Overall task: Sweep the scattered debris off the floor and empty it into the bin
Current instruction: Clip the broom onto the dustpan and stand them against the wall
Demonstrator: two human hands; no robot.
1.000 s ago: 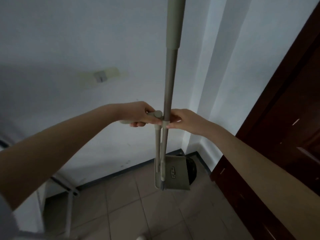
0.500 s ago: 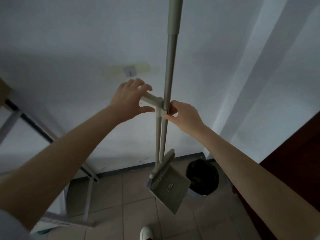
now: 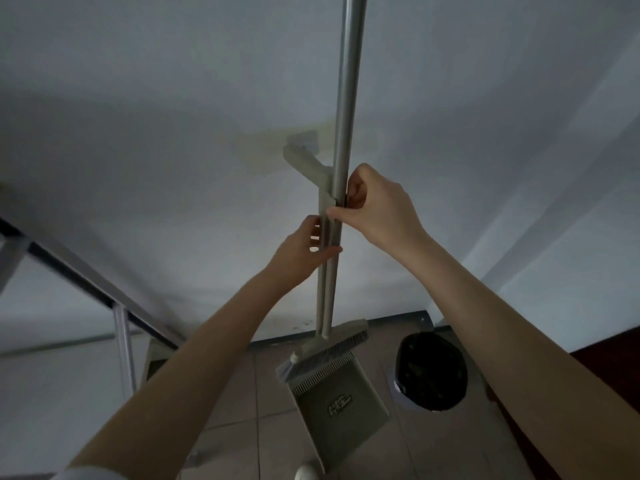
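Note:
A broom with a tall grey pole (image 3: 347,98) and a grey-bristled head (image 3: 325,351) stands upright, clipped beside a beige long-handled dustpan (image 3: 337,400). The dustpan's thin shaft (image 3: 321,289) runs alongside the broom pole, and its angled top grip (image 3: 304,164) sticks out to the left. My left hand (image 3: 304,254) wraps around the dustpan shaft below the clip. My right hand (image 3: 377,206) pinches the broom pole at the clip. A round bin with a black liner (image 3: 431,370) stands on the floor right of the dustpan. No debris is visible.
A pale wall fills the background, with a corner at the right. A dark wooden door (image 3: 609,355) is at the far right. A metal table frame (image 3: 121,341) stands at the left. The floor is beige tile (image 3: 242,441). My shoe tip (image 3: 304,474) shows at the bottom.
My left hand has left the dustpan's top grip and dropped to the shaft below the clip. The view has shifted, and the bin now shows fully beside the dustpan.

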